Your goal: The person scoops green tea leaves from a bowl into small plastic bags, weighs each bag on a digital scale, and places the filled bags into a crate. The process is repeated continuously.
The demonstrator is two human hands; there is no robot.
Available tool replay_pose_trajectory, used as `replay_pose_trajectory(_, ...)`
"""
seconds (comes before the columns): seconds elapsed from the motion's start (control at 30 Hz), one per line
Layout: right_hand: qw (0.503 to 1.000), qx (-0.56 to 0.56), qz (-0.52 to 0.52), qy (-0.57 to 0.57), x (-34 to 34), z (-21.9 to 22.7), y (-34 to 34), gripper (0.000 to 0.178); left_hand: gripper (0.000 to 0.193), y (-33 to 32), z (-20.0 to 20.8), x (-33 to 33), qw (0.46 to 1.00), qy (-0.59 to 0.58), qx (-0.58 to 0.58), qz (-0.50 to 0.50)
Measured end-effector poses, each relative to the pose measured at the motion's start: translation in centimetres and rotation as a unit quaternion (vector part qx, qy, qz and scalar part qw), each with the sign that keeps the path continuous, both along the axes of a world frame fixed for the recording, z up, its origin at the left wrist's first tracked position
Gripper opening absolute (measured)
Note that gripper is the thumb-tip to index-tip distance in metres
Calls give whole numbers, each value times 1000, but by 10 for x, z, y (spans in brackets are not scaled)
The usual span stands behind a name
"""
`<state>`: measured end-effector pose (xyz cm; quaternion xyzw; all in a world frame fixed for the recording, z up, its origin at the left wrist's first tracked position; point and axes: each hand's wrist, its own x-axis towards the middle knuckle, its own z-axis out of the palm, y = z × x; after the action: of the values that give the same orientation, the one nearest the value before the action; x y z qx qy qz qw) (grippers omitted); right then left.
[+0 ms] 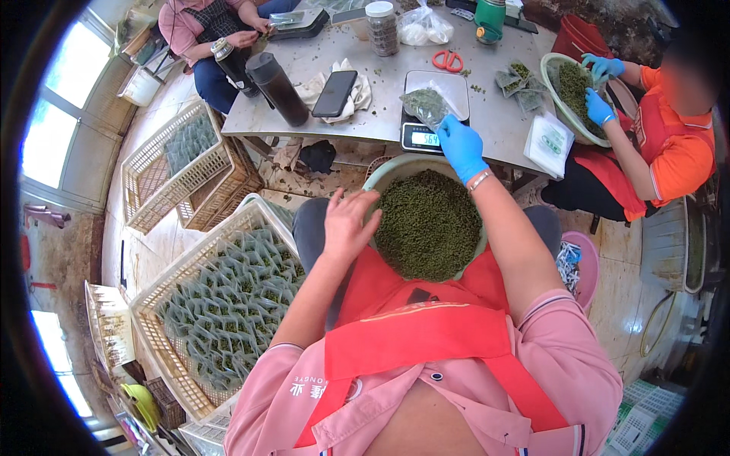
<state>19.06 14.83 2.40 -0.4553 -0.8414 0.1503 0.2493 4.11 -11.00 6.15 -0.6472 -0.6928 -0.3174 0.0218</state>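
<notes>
My right hand, in a blue glove, pinches the edge of a clear plastic bag with small green berries in it. The bag rests on the plate of a digital kitchen scale, whose display is lit. A pale green basin sits between my knees, heaped with small round green berries that look like green peppercorns. My bare left hand is at the basin's left rim, fingers apart and holding nothing.
To my left stands a cream plastic crate with rows of filled bags. The metal table carries a black thermos, a phone and red scissors. At right, a blue-gloved person handles berries in another basin.
</notes>
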Motion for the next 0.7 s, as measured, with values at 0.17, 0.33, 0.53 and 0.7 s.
replay_pose_trajectory(0.17, 998, -25, -25, 59, 11, 5, -15, 31, 24, 15, -17, 21, 997, -75, -5, -27)
replay_pose_trajectory(0.33, 995, -30, -20, -89, -14, 16, 5, 35, 24, 32, -10, 28, 995, -90, -19, -49)
replay_pose_trajectory(0.53, 934, -198, -48, 294, 11, -5, -16, 16, 23, 30, -15, 23, 992, -112, -29, -41)
replay_pose_trajectory(0.7, 829, -308, 23, 466, 40, -9, -55, 12, 31, 38, -29, 35, 969, -234, -77, -39)
